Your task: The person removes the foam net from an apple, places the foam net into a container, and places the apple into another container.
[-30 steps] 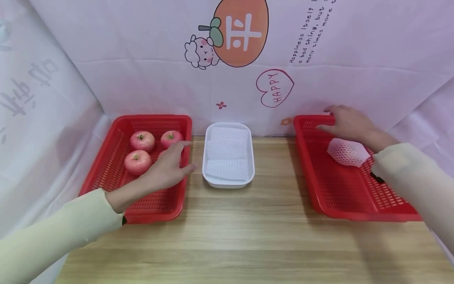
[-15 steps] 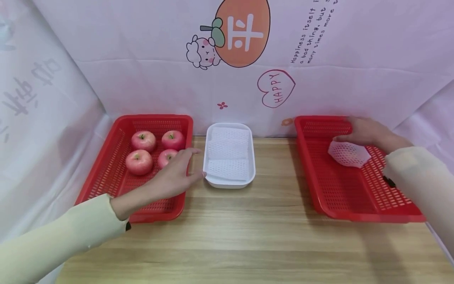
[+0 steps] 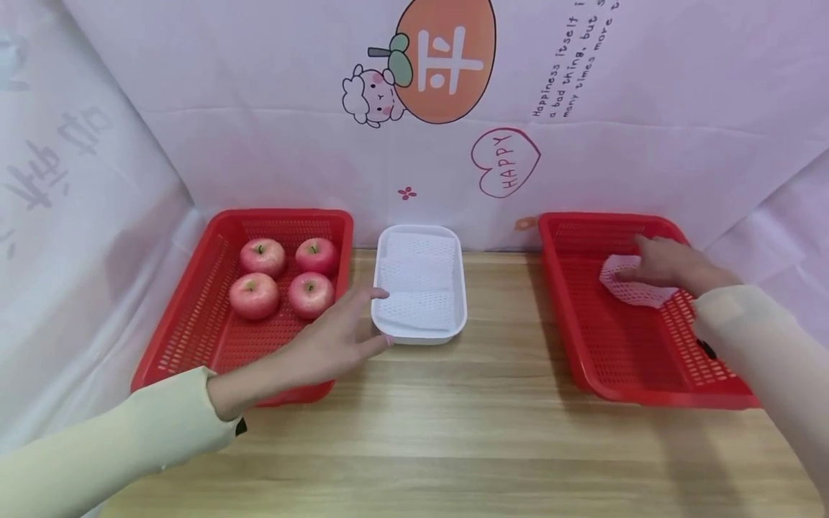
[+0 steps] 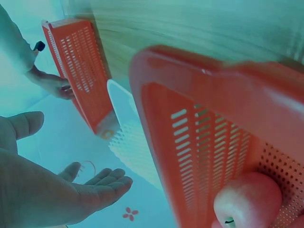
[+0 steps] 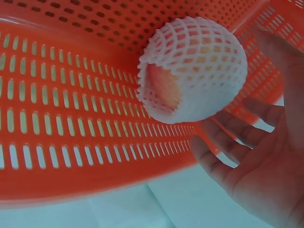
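In the right wrist view, an apple in a white foam net (image 5: 192, 69) lies in the right red basket (image 5: 95, 142). My right hand (image 3: 670, 262) reaches over it, and its fingers (image 5: 216, 161) are loosely spread beside the net, not closed round it. My left hand (image 3: 330, 338) hangs in the air over the right rim of the left red basket (image 3: 346, 223), its relaxed fingers pointing at the white tray (image 3: 421, 337). In the left wrist view that hand holds nothing. White foam nets (image 3: 417, 309) lie flat in the tray.
Several bare apples (image 3: 255, 296) sit in the left basket. The tray stands between the two baskets on a wooden table (image 3: 453, 424). A white printed cloth (image 3: 291, 144) rises behind them and along both sides.
My right hand has come down into the right basket to the netted apple. My left hand has shifted right and slightly toward me, from over the left basket toward the tray.
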Demonstrator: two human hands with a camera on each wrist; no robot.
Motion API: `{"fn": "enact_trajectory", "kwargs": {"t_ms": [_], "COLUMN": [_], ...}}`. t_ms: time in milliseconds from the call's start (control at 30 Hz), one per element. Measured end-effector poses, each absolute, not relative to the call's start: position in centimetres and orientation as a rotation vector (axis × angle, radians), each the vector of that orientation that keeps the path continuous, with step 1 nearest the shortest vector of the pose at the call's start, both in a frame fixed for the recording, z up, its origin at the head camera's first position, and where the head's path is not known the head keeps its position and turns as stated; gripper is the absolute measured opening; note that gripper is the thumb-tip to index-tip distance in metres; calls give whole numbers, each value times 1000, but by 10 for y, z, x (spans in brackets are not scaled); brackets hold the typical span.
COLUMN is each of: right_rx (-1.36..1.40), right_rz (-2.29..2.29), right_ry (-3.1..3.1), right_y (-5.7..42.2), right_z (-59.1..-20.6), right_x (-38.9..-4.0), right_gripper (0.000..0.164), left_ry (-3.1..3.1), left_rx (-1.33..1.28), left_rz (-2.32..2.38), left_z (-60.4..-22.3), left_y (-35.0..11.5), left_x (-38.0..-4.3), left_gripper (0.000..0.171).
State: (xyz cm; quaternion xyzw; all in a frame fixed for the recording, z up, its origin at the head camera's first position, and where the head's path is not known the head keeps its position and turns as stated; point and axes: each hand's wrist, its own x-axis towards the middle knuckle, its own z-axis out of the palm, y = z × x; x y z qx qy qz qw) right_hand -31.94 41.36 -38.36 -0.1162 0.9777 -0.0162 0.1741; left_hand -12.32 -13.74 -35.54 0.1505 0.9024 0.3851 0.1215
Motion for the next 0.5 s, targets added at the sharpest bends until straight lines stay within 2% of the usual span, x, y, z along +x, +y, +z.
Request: {"fn": "enact_trajectory", "kwargs": {"t_ms": [500], "right_rx": [-226], "right_rz": [-155], "right_ry": [2728], "right_y": [424], "right_z": [-400], "right_x": [-307], "right_gripper": [113], "left_ry": [2575], "left_rx": [445], "left_rz": [1120], "left_z": [-358], "left_y": [-128], "left_x": [-104], "left_gripper": [66]}}
